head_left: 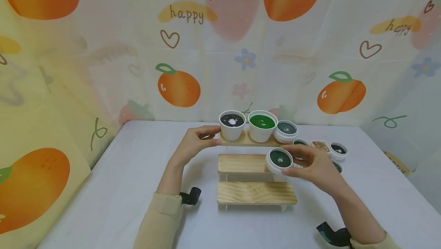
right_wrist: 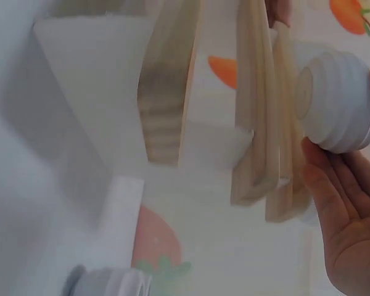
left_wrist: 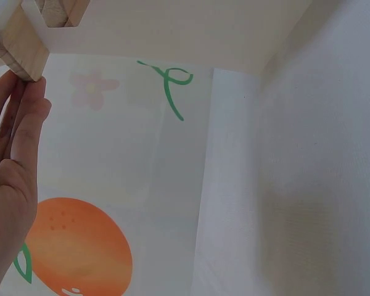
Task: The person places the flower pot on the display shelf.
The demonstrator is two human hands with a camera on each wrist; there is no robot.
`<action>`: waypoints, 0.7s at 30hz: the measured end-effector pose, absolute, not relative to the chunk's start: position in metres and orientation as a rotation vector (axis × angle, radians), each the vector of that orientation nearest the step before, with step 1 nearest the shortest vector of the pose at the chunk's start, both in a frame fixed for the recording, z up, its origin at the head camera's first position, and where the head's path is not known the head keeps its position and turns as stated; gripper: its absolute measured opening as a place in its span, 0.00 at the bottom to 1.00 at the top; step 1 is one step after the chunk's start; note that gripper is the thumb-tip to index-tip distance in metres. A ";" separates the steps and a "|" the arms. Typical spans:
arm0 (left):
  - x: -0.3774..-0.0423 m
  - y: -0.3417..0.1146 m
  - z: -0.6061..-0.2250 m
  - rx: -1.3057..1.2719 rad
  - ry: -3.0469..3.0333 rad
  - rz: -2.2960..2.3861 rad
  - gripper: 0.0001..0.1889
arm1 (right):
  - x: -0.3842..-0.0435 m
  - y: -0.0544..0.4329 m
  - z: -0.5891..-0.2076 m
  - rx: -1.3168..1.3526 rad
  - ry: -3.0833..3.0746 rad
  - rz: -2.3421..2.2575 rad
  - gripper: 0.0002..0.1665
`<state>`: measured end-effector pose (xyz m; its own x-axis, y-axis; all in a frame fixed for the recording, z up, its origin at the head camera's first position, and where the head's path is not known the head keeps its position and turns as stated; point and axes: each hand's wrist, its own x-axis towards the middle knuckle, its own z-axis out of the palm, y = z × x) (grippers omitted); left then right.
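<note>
A white jar [head_left: 280, 159] with dark green contents is gripped by my right hand [head_left: 315, 166], thumb and fingers on its side. In the head view it overlaps the right end of the stepped wooden stand's middle board [head_left: 241, 163]. The right wrist view shows the held jar's ridged side and round base. My left hand [head_left: 194, 142] holds the left end of the top board [head_left: 245, 138], which shows as a wooden end [left_wrist: 26, 46] between thumb and fingers. Along that board stand a cup of black contents [head_left: 232, 121], a cup of green [head_left: 262, 122] and a grey-green jar [head_left: 286, 130].
Behind my right hand stand a tub of tan bits [head_left: 320, 146], a white jar with dark contents [head_left: 338, 150] and other partly hidden jars. The stand's lowest board [head_left: 256, 192] is nearest me. A printed cloth [head_left: 220, 69] hangs behind the white table [head_left: 144, 180].
</note>
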<state>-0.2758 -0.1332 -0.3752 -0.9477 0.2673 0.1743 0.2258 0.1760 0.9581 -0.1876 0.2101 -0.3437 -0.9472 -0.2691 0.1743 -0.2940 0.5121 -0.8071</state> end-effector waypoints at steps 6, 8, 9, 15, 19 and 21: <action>-0.276 -0.133 -0.375 0.509 2.387 1.922 0.23 | -0.187 0.190 -0.346 0.544 -2.672 1.531 0.32; -0.276 -0.133 -0.375 0.511 2.388 1.923 0.23 | -0.188 0.183 -0.347 0.548 -2.673 1.536 0.33; -0.276 -0.133 -0.375 0.510 2.389 1.923 0.23 | -0.188 0.179 -0.347 0.551 -2.672 1.535 0.33; -0.276 -0.132 -0.375 0.520 2.390 1.923 0.23 | -0.188 0.163 -0.347 0.577 -2.641 1.587 0.34; -0.276 -0.132 -0.375 0.522 2.402 1.910 0.24 | -0.187 0.152 -0.346 0.587 -2.613 1.632 0.33; -0.276 -0.132 -0.375 0.522 2.409 1.903 0.24 | -0.188 0.147 -0.346 0.584 -2.602 1.653 0.33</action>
<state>-0.2756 -0.1324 -0.3748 -0.9433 0.2766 0.1834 0.2424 0.1969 0.9500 -0.1880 0.1467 -0.3459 -0.9307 -0.3065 0.1998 -0.3111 0.3754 -0.8731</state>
